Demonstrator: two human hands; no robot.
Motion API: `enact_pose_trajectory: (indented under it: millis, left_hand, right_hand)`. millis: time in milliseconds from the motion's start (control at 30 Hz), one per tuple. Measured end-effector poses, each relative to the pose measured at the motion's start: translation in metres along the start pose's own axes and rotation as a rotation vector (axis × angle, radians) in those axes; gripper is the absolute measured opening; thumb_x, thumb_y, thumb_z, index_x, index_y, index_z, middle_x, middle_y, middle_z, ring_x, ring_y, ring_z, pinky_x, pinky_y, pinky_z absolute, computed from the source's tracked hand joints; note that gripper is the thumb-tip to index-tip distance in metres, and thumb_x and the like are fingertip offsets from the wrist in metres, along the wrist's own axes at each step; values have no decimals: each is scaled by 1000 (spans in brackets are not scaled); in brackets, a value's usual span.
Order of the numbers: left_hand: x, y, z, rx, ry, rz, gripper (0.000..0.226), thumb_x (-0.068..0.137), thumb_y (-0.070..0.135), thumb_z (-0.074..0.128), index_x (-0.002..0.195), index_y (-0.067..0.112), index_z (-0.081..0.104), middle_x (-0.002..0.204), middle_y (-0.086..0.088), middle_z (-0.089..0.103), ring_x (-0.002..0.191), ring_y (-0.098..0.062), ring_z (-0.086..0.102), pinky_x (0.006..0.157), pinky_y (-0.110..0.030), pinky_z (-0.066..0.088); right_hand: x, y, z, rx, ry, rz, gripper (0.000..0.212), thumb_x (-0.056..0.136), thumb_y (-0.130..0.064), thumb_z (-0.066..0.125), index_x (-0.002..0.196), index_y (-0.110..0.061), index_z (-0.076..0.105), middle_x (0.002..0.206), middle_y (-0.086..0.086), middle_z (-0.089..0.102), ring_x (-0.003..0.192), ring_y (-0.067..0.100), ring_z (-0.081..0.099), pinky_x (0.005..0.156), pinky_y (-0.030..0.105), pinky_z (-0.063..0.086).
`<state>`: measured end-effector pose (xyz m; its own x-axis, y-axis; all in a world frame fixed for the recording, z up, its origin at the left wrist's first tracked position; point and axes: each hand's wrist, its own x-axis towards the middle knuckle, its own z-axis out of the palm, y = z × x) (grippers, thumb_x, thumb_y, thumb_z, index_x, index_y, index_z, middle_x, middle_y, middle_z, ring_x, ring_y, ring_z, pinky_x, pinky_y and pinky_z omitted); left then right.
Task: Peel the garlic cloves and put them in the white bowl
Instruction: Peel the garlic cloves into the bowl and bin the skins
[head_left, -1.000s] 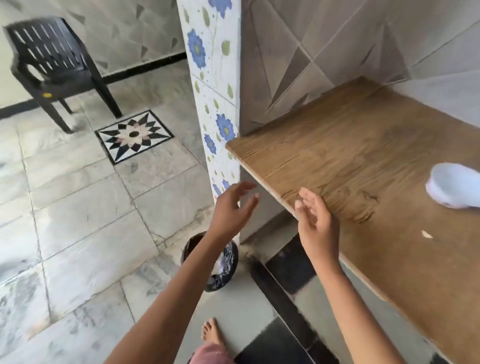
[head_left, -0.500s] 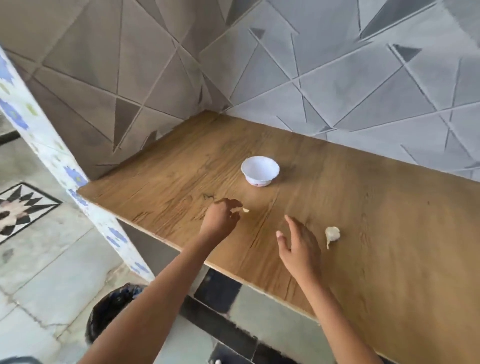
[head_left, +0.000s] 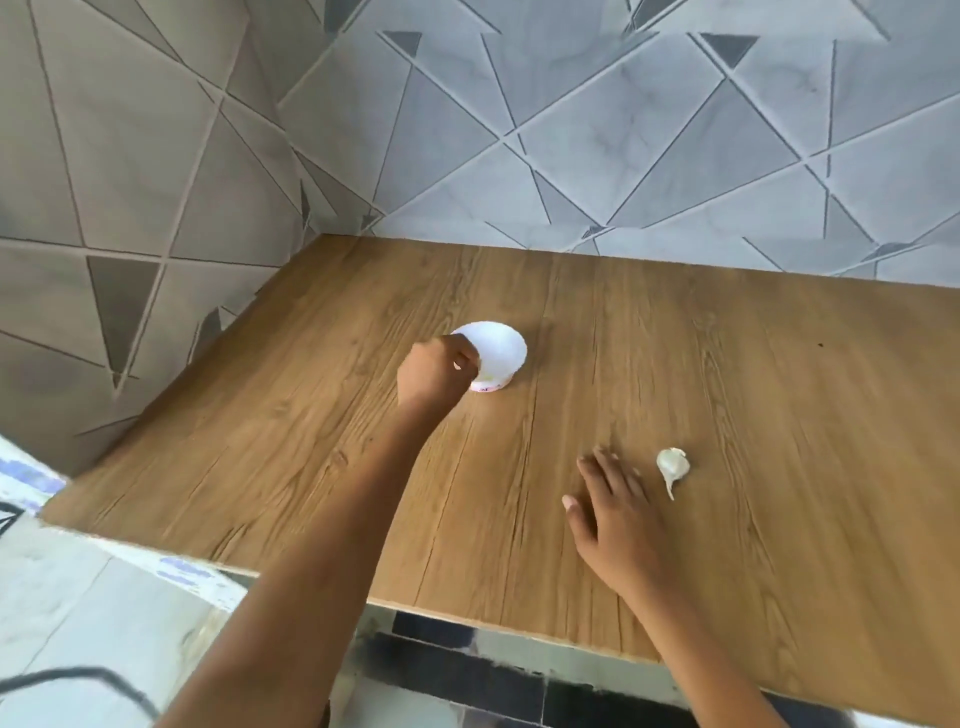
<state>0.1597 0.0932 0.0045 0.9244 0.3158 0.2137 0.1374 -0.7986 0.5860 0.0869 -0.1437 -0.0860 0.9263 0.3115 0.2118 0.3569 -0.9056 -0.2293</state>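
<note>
The white bowl (head_left: 501, 345) stands on the wooden table (head_left: 753, 374), left of its middle. My left hand (head_left: 434, 376) is at the bowl's near-left rim with its fingers curled, and a small pale bit that looks like a garlic clove (head_left: 457, 366) shows between the fingertips. An unpeeled piece of garlic (head_left: 674, 464) with a papery tail lies on the table to the right. My right hand (head_left: 613, 514) rests flat on the wood just left of that garlic, fingers straight, not touching it.
Grey tiled walls with a triangle pattern close off the table at the back and on the left. The table's front edge (head_left: 467, 621) runs across below my forearms. Pale floor and a dark curved rim (head_left: 78, 678) show at bottom left.
The view has swung from the floor and bin up onto the table. My left hand picked up a small clove near the table's front and carried it to the bowl's rim. My right hand settled beside the garlic.
</note>
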Motion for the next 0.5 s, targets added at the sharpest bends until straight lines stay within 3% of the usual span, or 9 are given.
enact_pose_trajectory:
  millis: [167,300,400,500]
  left_hand:
    - [56,18,17,428,-306,-5,27,89,18,49,109,21,67,111,-3,65,100,-25,62,72,-28,42]
    - [63,22,30,665,-427,90,29,92,19,54,121,19,60,123,-3,59,115,-23,55,93,-32,41]
    - [66,21,27,641,-422,121,27,91,20,56,117,22,63,121,-1,59,113,-23,57,87,-32,43]
    - [55,35,19,398,-364,153,23,88,14,55,94,31,69,106,7,64,102,-20,63,79,-28,47]
  right_hand:
    - [-2,-3,-4,16,-20,28,68,99,-51,11,127,-11,58,136,9,54,125,26,52,104,41,35]
    - [-2,-1,-1,67,-55,39,67,98,-53,10,133,-14,52,142,8,48,132,24,45,109,42,34]
    - [-3,0,-1,82,-33,24,61,98,-52,18,135,-15,50,144,6,46,133,22,43,110,42,33]
    - [-7,0,-11,166,72,3,45,95,-42,38,127,-16,57,133,1,57,123,16,53,99,39,48]
